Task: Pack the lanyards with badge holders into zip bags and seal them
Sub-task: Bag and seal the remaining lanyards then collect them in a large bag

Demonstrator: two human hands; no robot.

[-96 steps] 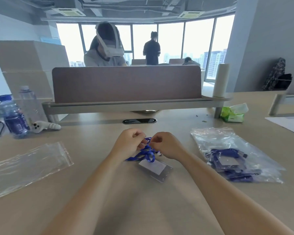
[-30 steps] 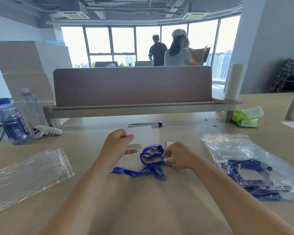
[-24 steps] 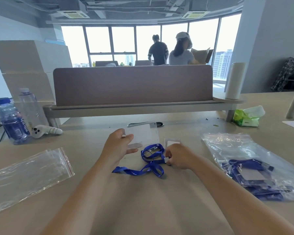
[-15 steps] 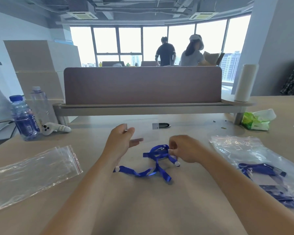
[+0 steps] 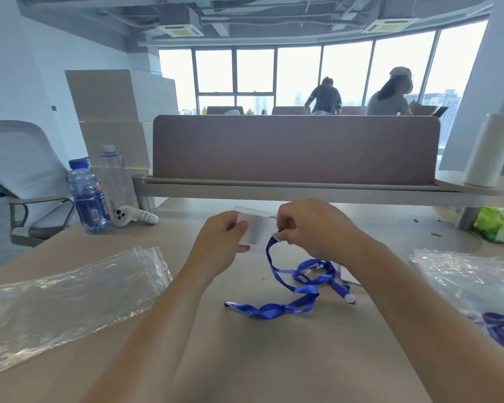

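Note:
My left hand [image 5: 220, 242] holds a clear badge holder [image 5: 258, 228] lifted above the desk, gripping its left edge. My right hand [image 5: 312, 228] pinches the white clip end of a blue lanyard [image 5: 291, 289] right at the holder's right edge. The rest of the lanyard trails down and lies looped on the desk. Another badge holder [image 5: 348, 276] lies flat under the loop, partly hidden by my right forearm. An empty zip bag [image 5: 67, 298] with a red seal strip lies at the left. A filled zip bag [image 5: 477, 289] with blue lanyards lies at the right.
Two water bottles [image 5: 89, 196] and a white controller [image 5: 136, 217] stand at the back left. A brown desk divider [image 5: 294, 149] spans the back, with a white roll [image 5: 490, 151] and a green tissue pack [image 5: 498, 226] at the right. An office chair [image 5: 18, 175] stands left.
My right hand has picked up the lanyard's clip end and raised it to the badge holder in my left hand. The view has turned left, pushing the filled bag toward the right edge.

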